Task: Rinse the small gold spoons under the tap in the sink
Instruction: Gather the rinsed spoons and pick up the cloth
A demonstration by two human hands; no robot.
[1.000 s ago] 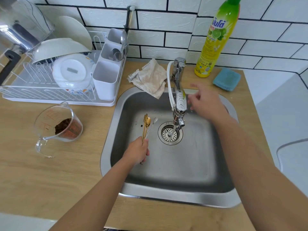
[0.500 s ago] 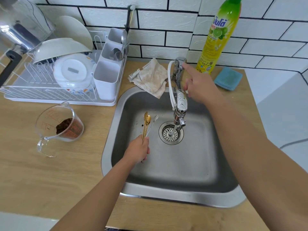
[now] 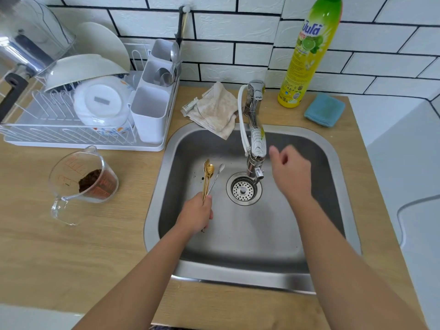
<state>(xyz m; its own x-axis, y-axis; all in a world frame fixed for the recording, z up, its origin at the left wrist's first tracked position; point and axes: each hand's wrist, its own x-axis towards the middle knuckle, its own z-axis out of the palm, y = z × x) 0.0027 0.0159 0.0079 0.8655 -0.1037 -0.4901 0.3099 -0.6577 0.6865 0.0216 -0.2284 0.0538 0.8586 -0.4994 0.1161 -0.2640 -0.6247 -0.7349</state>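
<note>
Over sink (image 3: 333, 148), left hand (image 3: 196, 216) hiding spoon (image 3: 207, 177) handles, right hand (image 3: 290, 172) blurred

The scene is being viewed by a single head-worn wide-angle camera, which is looking forward and steeply down. The stainless sink (image 3: 252, 270) is being framed at the centre, close below the viewpoint, with both forearms entering from the near edge. The wooden countertop (image 3: 59, 253) is being shown on the near and left sides, and the dish rack (image 3: 78, 139) is being caught at far left. The white tiled wall (image 3: 238, 27) is being taken in along the far edge, where straight lines are being bent by the lens. No second view is being given.
</note>
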